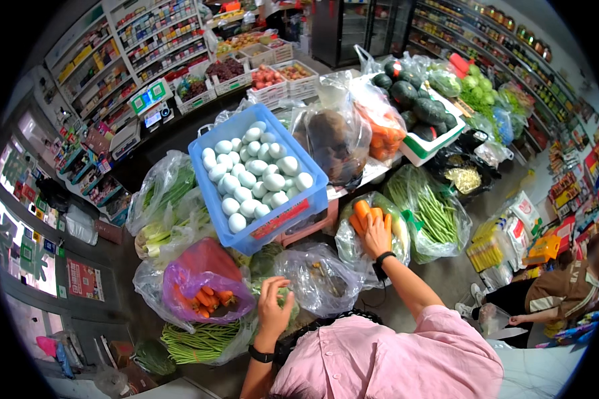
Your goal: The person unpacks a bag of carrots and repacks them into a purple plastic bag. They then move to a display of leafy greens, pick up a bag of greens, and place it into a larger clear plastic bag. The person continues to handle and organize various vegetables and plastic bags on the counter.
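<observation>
My right hand grasps several large carrots at the top of a clear plastic bag. Pale long radishes lie beside them in the same bag. My left hand holds nothing, its fingers bent and apart, above some bagged greens. Left of it, a purple bag gapes around smaller carrots. Between my hands is a crumpled clear bag whose contents are hard to make out. Beyond them stands a blue plastic crate of pale eggs.
Bagged green beans lie right of the carrots, long beans at lower left. Dark green squashes fill a foam box behind. A scale stands on the left counter. A person holding a plastic bag is at right.
</observation>
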Demonstrator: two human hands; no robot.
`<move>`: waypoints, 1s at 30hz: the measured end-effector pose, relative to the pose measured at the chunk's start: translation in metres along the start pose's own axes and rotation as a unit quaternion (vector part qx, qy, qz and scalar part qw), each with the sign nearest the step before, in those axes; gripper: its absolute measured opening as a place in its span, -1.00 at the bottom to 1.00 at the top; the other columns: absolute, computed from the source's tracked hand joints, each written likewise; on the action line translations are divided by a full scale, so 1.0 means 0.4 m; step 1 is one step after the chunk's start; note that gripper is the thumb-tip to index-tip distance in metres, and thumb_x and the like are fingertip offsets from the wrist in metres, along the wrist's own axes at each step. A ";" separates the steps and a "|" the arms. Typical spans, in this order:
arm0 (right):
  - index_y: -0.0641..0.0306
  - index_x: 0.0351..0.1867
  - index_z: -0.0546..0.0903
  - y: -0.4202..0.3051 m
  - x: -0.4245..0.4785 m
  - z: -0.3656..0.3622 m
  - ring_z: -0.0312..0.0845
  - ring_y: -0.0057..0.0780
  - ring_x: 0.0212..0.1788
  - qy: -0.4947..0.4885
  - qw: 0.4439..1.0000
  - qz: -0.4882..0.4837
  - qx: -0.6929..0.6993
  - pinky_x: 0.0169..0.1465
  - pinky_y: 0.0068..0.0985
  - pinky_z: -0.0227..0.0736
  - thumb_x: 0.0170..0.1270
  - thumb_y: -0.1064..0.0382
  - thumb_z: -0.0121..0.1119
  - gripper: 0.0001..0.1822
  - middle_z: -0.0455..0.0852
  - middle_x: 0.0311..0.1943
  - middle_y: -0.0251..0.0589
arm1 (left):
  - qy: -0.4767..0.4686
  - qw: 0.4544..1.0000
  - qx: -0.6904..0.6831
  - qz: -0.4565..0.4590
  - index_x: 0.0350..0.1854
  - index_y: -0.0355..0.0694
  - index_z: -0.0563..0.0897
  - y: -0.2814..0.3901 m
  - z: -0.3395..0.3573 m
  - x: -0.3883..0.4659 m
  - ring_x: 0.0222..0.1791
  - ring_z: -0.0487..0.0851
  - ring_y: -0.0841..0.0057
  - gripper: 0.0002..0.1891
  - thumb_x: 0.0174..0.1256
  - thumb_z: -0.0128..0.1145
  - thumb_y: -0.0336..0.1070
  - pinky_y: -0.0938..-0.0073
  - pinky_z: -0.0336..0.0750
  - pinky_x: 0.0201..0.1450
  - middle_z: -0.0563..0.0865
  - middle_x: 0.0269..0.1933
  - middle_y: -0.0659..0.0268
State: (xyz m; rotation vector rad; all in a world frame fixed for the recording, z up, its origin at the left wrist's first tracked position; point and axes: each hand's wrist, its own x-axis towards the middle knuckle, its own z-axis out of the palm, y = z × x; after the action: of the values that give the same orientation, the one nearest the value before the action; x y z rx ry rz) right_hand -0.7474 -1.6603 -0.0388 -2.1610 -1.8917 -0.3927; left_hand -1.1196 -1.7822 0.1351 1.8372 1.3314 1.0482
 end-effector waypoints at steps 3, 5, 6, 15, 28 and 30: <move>0.15 0.42 0.33 0.000 0.043 0.023 0.52 0.02 0.00 0.045 0.996 0.056 0.049 -0.07 -0.12 0.52 0.30 0.18 0.14 -0.37 0.49 -0.07 0.05 | 0.028 1.000 0.005 -0.009 0.02 -0.27 0.61 0.020 -0.046 -0.020 -0.03 0.65 0.36 -0.72 0.26 0.21 -0.48 0.44 0.57 -0.13 0.59 0.09 0.19; 0.09 0.33 0.38 -0.068 0.079 -0.034 0.56 0.09 -0.07 0.038 0.992 0.074 0.098 -0.13 -0.06 0.53 0.30 0.19 0.15 -0.45 0.47 -0.09 0.10 | 0.053 0.998 0.022 -0.014 0.02 -0.27 0.60 0.020 -0.085 -0.037 -0.05 0.65 0.38 -0.73 0.27 0.20 -0.48 0.44 0.57 -0.14 0.59 0.09 0.19; 0.08 0.31 0.39 -0.072 0.090 -0.039 0.57 0.11 -0.10 0.027 0.990 0.085 0.112 -0.16 -0.05 0.53 0.30 0.19 0.15 -0.48 0.46 -0.09 0.13 | 0.061 0.998 0.021 -0.015 0.00 -0.26 0.61 0.019 -0.091 -0.042 -0.07 0.65 0.40 -0.75 0.28 0.19 -0.49 0.44 0.56 -0.15 0.59 0.09 0.19; -0.06 0.33 0.41 -0.011 0.078 -0.095 0.62 0.21 -0.24 0.030 0.989 0.108 0.094 -0.23 0.00 0.55 0.37 0.26 0.02 -0.52 0.42 -0.01 0.24 | 0.040 0.997 0.019 -0.057 -0.01 -0.27 0.62 -0.021 -0.074 -0.094 -0.09 0.66 0.41 -0.76 0.28 0.20 -0.51 0.45 0.55 -0.16 0.59 0.07 0.21; -0.16 0.43 0.38 0.037 0.003 -0.086 0.41 0.01 0.13 -0.023 0.993 0.109 0.029 -0.01 -0.12 0.47 0.12 0.04 0.37 -0.22 0.40 0.12 0.05 | 0.004 1.000 -0.014 -0.009 -0.02 -0.28 0.62 0.012 -0.045 0.006 -0.09 0.68 0.40 -0.79 0.31 0.17 -0.50 0.46 0.58 -0.18 0.61 0.04 0.20; -0.18 0.47 0.35 0.027 -0.008 -0.113 0.38 0.00 0.15 -0.028 0.993 0.114 0.020 0.01 -0.11 0.44 0.08 0.01 0.41 -0.15 0.38 0.16 0.05 | 0.035 0.999 -0.001 0.018 -0.05 -0.28 0.62 0.020 -0.058 0.003 -0.09 0.67 0.38 -0.81 0.31 0.17 -0.51 0.46 0.58 -0.20 0.63 0.01 0.19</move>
State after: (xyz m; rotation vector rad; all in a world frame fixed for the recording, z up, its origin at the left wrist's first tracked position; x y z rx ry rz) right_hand -0.7391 -1.6809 0.0023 -2.3487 -1.6394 -0.2498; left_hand -1.1360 -1.7825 0.1534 1.8451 1.3417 1.1428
